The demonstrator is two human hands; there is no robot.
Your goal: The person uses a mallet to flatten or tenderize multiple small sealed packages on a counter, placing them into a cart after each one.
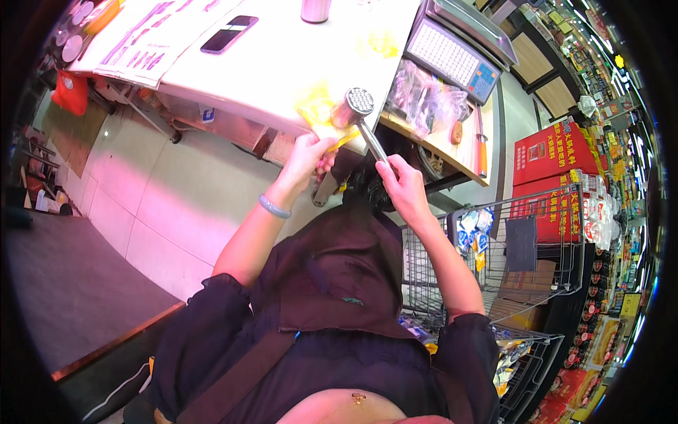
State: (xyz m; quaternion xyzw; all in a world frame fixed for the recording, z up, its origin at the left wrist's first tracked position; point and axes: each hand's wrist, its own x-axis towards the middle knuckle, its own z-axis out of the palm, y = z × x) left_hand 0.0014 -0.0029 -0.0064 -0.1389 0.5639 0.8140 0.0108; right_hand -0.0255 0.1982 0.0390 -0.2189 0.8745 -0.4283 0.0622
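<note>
My right hand [405, 185] is closed around the handle of a metal meat mallet [360, 106], whose studded face points up over the near corner of the white table [238, 79]. At that corner, under and beside the mallet's head, lies a yellow plastic packet [318, 108], washed out by glare. My left hand [310, 153] pinches the packet's near edge between thumb and fingers. More yellow material [384, 43], too bright to make out, lies farther back on the table.
A phone [229, 34], printed sheets [143, 42] and a metal cup [315, 9] are on the table. To the right are a scale [450, 55], plastic bags [424, 100], an orange-handled knife [481, 153] on a wooden surface, and a wire shopping cart [492, 201] beside red boxes [553, 151].
</note>
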